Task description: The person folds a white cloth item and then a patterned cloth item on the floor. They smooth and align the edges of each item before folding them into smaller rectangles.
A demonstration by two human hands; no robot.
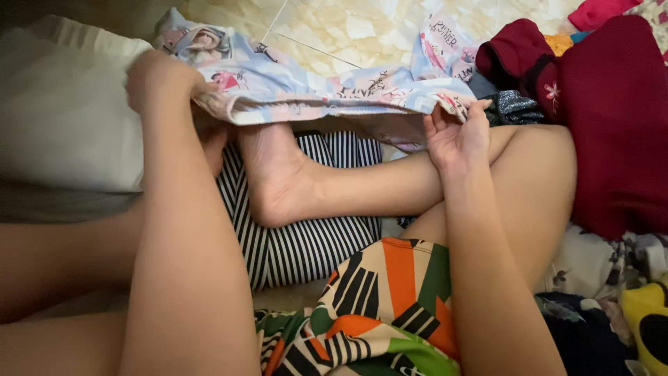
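A light blue and pink printed garment (327, 87) lies stretched across my crossed legs. My left hand (163, 80) grips its left edge, with the fingers curled into the cloth. My right hand (456, 132) pinches its right hem between thumb and fingers. A bare foot (275, 174) rests under the garment's lower edge, on black-and-white striped cloth (306, 244).
A white pillow (62, 111) lies at the left. Dark red clothes (612, 118) are piled at the right, with a dark sparkly piece (515, 108) beside them. Orange, green and black patterned fabric (390, 306) covers my lap. A yellow item (647, 320) sits at the lower right.
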